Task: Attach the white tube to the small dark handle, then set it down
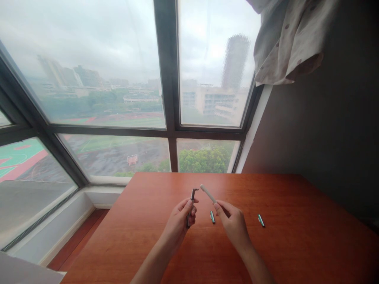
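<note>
My left hand (185, 213) is closed around a dark metallic razor handle (193, 195), held upright with its bent neck pointing right and no blade head on it. Between the fingertips of my right hand (232, 219) is a pale, slim toothbrush (209, 193). It slants up and left, its far end close to the razor's neck but apart from it; bristles are too small to make out. A green-and-black razor cartridge (212, 217) lies on the table just left of my right hand. Farther right lies another such razor cartridge (261, 220).
The reddish-brown wooden table (142, 252) reaches back to a dark-framed window (172, 98). A light buttoned shirt (290, 43) hangs at upper right, before a grey wall (319, 126). Left of the table, a low white ledge (53, 232) borders the floor.
</note>
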### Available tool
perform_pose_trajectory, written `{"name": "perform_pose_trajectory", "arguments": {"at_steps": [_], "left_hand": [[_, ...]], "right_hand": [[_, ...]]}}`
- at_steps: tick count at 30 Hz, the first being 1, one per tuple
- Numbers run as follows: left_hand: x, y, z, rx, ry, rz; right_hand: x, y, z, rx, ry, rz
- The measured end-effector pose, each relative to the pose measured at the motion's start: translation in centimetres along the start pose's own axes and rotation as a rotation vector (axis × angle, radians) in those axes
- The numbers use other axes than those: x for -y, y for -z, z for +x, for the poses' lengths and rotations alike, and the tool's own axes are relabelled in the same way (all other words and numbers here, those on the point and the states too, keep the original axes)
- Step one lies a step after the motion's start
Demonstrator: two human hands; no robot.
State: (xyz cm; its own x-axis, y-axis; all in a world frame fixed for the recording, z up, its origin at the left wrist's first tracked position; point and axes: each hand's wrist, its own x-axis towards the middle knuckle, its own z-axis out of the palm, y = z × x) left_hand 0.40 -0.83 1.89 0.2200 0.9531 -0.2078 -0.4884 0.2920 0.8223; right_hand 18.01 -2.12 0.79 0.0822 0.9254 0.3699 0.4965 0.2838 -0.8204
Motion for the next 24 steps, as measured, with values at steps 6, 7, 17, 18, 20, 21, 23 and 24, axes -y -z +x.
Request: {"name": "perform_pose_trajectory", "arguments": {"at_steps": [6,7,17,18,20,21,23,24], "left_hand": [[0.21,0.15,0.15,0.015,0.001,0.0],[0.26,0.17,0.17,0.013,0.003,0.001],[0.29,-0.02,-0.02,-0.003,-0.024,0.035],[0.26,-0.02,-0.06,-0.004,-0.027,0.039],[0.23,0.0,-0.09,-0.007,-0.035,0.043],[0.24,0.02,-0.08,-0.004,-0.037,0.046],[0.31,0.08,-0.02,0.012,-0.041,0.052],[0.36,0.12,0.02,0.02,-0.046,0.059]], "right_hand": [[0.29,-0.28,-0.13,0.068,-0.021,0.1],[0.31,-0.29,-0.15,0.073,-0.025,0.107],[-0.04,-0.62,-0.36,0.121,-0.081,0.204],[-0.08,-0.61,-0.35,0.121,-0.086,0.219],[-0.18,-0.59,-0.33,0.118,-0.104,0.262],[-0.24,-0.6,-0.33,0.117,-0.116,0.286],[-0.37,-0.7,-0.35,0.115,-0.145,0.334],[-0.44,-0.8,-0.37,0.119,-0.162,0.361]]}}
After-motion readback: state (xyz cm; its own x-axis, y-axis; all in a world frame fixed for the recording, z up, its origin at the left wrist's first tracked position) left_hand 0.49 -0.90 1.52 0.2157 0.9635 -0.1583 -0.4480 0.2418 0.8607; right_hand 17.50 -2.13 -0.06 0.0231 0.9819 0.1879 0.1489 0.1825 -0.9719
